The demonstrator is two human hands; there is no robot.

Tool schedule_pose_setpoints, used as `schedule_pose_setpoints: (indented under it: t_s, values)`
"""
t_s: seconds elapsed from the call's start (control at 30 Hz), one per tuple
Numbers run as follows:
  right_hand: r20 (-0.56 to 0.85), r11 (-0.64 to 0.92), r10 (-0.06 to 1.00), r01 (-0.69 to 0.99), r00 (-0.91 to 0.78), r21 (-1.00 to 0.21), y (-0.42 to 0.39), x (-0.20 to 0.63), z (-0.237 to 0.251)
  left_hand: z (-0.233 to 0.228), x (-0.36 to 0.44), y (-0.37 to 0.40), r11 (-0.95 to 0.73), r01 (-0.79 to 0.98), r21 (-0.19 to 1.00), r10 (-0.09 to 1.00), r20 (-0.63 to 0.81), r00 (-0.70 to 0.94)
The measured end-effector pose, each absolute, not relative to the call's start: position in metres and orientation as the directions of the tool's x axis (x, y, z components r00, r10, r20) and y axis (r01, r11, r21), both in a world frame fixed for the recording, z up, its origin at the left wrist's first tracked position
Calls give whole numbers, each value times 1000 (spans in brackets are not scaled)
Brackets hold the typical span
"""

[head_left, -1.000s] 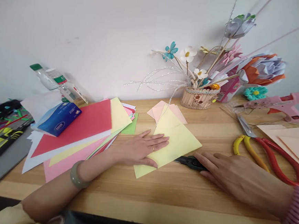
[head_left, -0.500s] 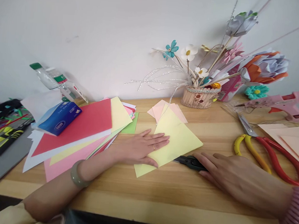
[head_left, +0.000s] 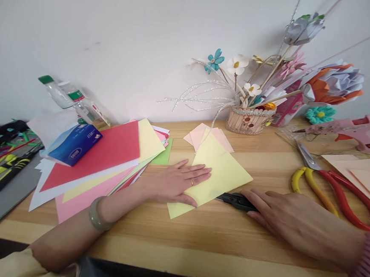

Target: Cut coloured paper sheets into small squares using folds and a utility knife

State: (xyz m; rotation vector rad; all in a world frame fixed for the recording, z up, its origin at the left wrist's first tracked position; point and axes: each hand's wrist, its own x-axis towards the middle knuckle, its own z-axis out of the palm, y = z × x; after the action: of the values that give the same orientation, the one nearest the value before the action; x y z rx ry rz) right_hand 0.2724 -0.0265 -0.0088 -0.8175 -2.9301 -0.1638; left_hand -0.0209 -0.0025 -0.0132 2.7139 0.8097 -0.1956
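Yellow paper sheet [head_left: 216,175]: flat on wooden table [head_left: 196,237], mid-desk, apparently folded.
Left hand [head_left: 177,182]: palm down, fingers spread flat, pinning sheet's near-left edge; grips nothing.
Right hand [head_left: 289,217]: flat, fingers extended, tips on black cutter [head_left: 234,199] lying at sheet's near-right edge; grasp not closed, blade state unclear.
Step, judged: steadying sheet, reaching for cutter.
Next move calls for: firm closed grip on cutter, sheet kept pinned.
Nearby: coloured paper stack [head_left: 99,166] left; scissors [head_left: 334,188] right.
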Motion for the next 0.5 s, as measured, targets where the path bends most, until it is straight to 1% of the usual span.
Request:
schedule_pose_setpoints:
  t_s: [0.3,0.5]
  values:
    - [105,842,524,533,-845,89,-28,268,-9,-13,-21,-3,-793,559,243,518,-213,828]
    - [92,847,521,527,-849,66,-28,268,-6,-12,-20,-3,-795,558,240,514,-222,828]
